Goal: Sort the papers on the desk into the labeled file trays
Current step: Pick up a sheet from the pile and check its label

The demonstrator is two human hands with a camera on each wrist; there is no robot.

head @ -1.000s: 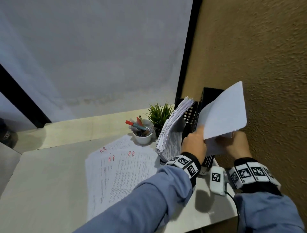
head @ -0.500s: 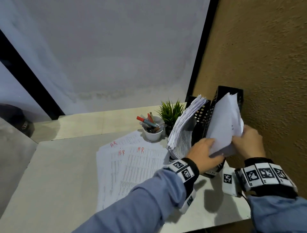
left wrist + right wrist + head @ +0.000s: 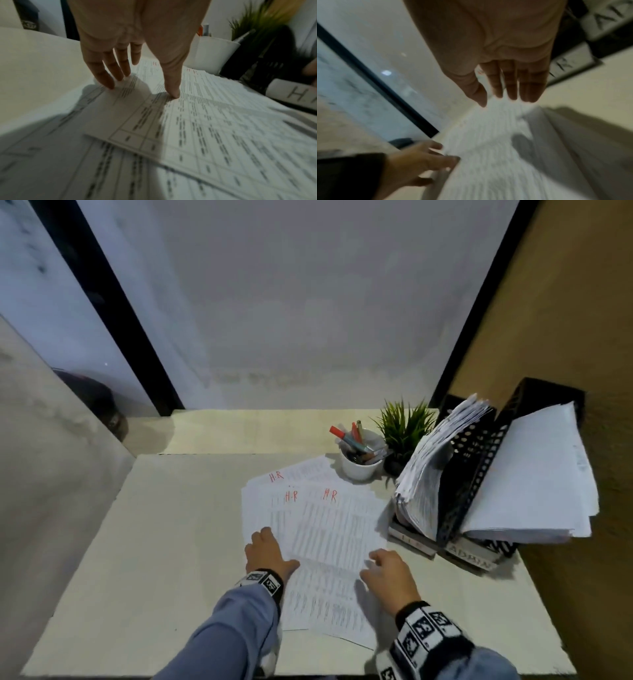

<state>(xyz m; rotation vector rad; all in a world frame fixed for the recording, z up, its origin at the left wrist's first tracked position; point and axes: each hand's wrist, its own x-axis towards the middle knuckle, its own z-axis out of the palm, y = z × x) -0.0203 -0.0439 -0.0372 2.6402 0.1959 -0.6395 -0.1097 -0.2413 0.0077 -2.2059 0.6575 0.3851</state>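
Note:
Several printed sheets marked "H.R" in red (image 3: 325, 529) lie spread on the desk. My left hand (image 3: 270, 553) rests flat on their left edge, fingers straight, fingertips (image 3: 173, 92) touching the paper (image 3: 205, 121). My right hand (image 3: 387, 573) hovers open just above the sheets' right edge, fingers (image 3: 511, 88) straight over the paper (image 3: 496, 155); it holds nothing. At the right stand two black mesh file trays: the one labelled "H.R" (image 3: 416, 542) holds a thick printed stack (image 3: 431, 467), the one labelled "ADMIN" (image 3: 474, 558) holds blank-backed sheets (image 3: 534, 484).
A white cup of pens (image 3: 361, 460) and a small green plant (image 3: 402, 433) stand behind the papers, beside the trays. The brown wall (image 3: 565, 337) runs close along the right. Bare desk (image 3: 164, 542) extends to the left.
Both hands let go of the sheets in the ADMIN tray and came down to the H.R papers on the desk. The camera view tilted down and left.

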